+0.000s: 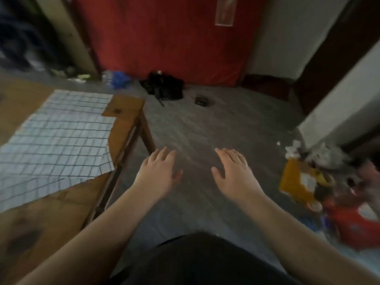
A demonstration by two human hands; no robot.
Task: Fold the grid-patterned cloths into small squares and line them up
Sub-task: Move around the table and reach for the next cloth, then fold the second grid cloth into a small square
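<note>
A white cloth with a dark grid pattern lies spread flat on the wooden table at the left; one corner hangs slightly past the table's right edge. My left hand hovers palm down over the floor, just right of the table's edge, fingers apart and holding nothing. My right hand hovers beside it, also spread and empty. Neither hand touches the cloth. The picture is blurred by motion.
Grey floor stretches ahead to a red panel on the far wall. A black bundle and a small dark object lie on the floor. A heap of litter and coloured packaging fills the right side.
</note>
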